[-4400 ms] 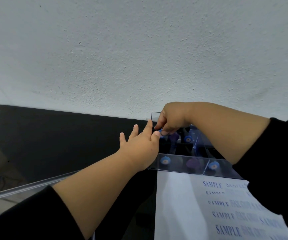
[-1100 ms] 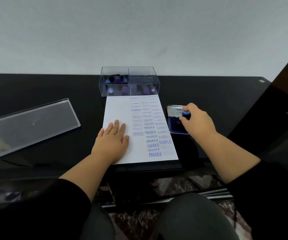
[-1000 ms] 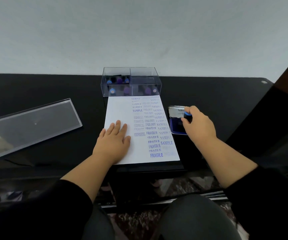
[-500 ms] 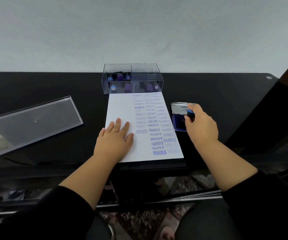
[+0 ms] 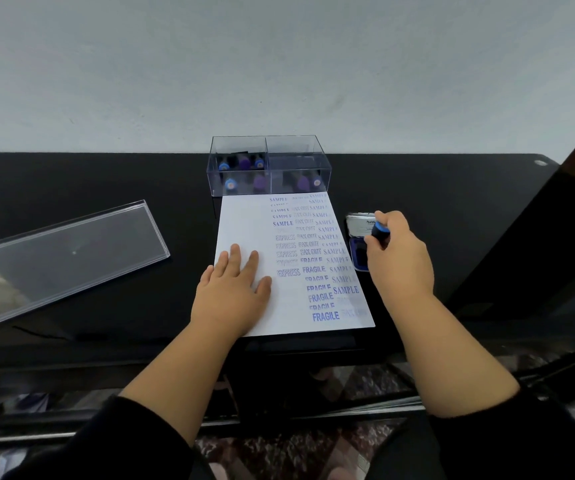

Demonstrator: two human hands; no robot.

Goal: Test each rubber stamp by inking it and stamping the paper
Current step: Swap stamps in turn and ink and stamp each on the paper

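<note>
Blue-capped rubber stamp is held upright in the right hand, whose fingers are curled closed around its barrel; only the blue top and a short dark length below it show above the grip. The stamp's lower end sits over the open ink pad, which lies on the black bench just beside the right edge of the paper; whether the stamp face touches the ink cannot be told, as the hand covers it. The pad's silver lid stands open on the far side.

The left hand lies flat on the paper's near-left part, fingers straight and slightly spread, pressing the sheet to the bench and holding nothing.

Compared with half a second ago, the right hand remains at the ink pad with the same grip, the stamp top a little further over the lid; the left hand has not shifted on the sheet.

The paper carries columns of blue impressions reading SAMPLE, FAX OUT, EXPRESS and FRAGILE, down its right half. At its far edge, against the bench's back edge, stands a clear divided box with further blue- and purple-topped stamps inside. The box's clear lid lies at the bench's left side, well apart from the paper.
</note>
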